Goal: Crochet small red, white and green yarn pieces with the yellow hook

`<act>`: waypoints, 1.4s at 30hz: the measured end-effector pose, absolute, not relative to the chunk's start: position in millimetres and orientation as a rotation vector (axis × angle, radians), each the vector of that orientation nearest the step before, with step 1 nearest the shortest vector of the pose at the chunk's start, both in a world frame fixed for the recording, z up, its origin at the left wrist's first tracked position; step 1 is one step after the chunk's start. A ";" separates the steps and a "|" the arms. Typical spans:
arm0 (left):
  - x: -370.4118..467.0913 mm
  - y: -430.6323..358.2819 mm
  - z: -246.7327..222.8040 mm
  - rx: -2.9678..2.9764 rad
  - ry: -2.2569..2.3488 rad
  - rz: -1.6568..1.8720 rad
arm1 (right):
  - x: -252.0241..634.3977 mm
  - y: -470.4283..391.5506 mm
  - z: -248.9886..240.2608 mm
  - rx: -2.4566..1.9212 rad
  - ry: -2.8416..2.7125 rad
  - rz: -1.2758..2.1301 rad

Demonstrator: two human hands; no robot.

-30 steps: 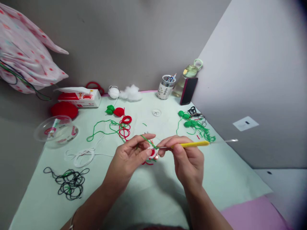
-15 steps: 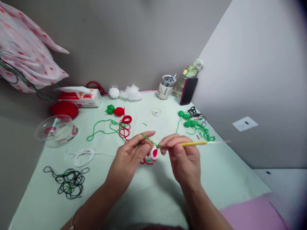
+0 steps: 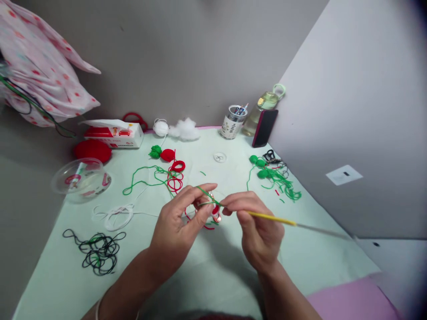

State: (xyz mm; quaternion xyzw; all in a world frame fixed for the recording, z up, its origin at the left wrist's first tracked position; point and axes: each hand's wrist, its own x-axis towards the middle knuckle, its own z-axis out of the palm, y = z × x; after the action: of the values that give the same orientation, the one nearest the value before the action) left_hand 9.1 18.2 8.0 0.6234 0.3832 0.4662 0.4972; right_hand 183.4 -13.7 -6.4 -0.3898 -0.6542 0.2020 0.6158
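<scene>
Small red-and-white yarn piece (image 3: 215,210) at centre, above pale green surface (image 3: 210,266), pinched in L hand (image 3: 178,218) fingers; green yarn strand (image 3: 207,194) off L index. R hand (image 3: 260,229) fingers pinch slim yellow-handled hook (image 3: 274,218). From piece: green yarn balls (image 3: 263,174) ~2 o'clock, red yarn ball (image 3: 167,155) ~11, black cord tangle (image 3: 99,254) ~8. L thumb blocks most of piece; hook tip hidden/unclear, far end blurred. Hook's long axis approx 9:30–3:30, tip end twd L hand.

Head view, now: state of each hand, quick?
Left hand: closed, holding the small red-and-white piece, green yarn across its index finger.
Right hand: closed, holding the yellow-handled tool.
</scene>
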 end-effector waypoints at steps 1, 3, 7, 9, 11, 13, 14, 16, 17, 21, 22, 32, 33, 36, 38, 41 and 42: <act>10.2 17.7 7.5 1.550 0.931 1.172 | 182.1 -15.2 -6.3 -0.900 -1.578 0.357; 12.6 16.8 5.9 1.587 0.940 1.227 | 179.4 -17.2 -6.5 -0.887 -1.671 0.211; 16.9 15.7 0.1 1.611 1.000 1.312 | 175.0 -17.8 -7.6 -0.915 -1.664 0.110; 19.0 14.3 -2.6 1.615 1.017 1.350 | 173.6 -17.8 -8.0 -0.924 -1.631 0.084; 21.2 11.6 -4.4 1.575 1.027 1.361 | 173.2 -18.4 -8.9 -0.929 -1.617 0.056; 23.5 8.1 -5.0 1.449 1.029 1.335 | 173.6 -20.0 -11.0 -0.960 -1.643 0.019; 24.5 6.6 -4.9 1.348 1.015 1.302 | 173.9 -21.0 -12.5 -0.990 -1.672 -0.015; 25.6 4.8 -4.2 1.096 0.925 1.191 | 174.9 -23.0 -15.8 -1.035 -1.745 -0.142; 25.4 5.0 -3.6 0.966 0.849 1.109 | 175.3 -23.7 -17.1 -1.039 -1.781 -0.215; 19.1 12.0 -0.6 0.612 0.595 0.797 | 177.2 -23.6 -16.4 -1.001 -1.711 -0.129; 16.6 14.1 0.4 0.583 0.586 0.773 | 177.7 -22.6 -14.9 -0.993 -1.632 0.007; 16.4 14.4 -0.6 0.825 0.721 0.935 | 172.8 -12.9 -10.5 -0.914 -1.285 0.662; 17.6 14.7 -1.8 0.834 0.733 0.960 | 171.9 -13.5 -10.8 -0.922 -1.268 0.673; 19.0 15.6 -4.1 0.839 0.756 0.993 | 169.7 -15.0 -11.9 -0.921 -1.219 0.721; 18.3 15.7 -4.6 0.847 0.771 0.983 | 169.0 -15.7 -12.8 -0.904 -1.206 0.737; 15.6 15.6 -4.3 0.873 0.804 0.986 | 169.6 -16.5 -13.8 -0.880 -1.185 0.726; 14.7 15.7 -4.0 0.879 0.810 0.990 | 170.3 -16.8 -13.8 -0.876 -1.182 0.719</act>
State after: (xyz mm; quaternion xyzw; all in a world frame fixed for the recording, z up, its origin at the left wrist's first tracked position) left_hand 14.7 15.7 -4.0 0.3966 0.3656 0.4470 0.7136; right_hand 170.3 -16.8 -13.8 -0.3909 -0.5270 0.3208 0.6831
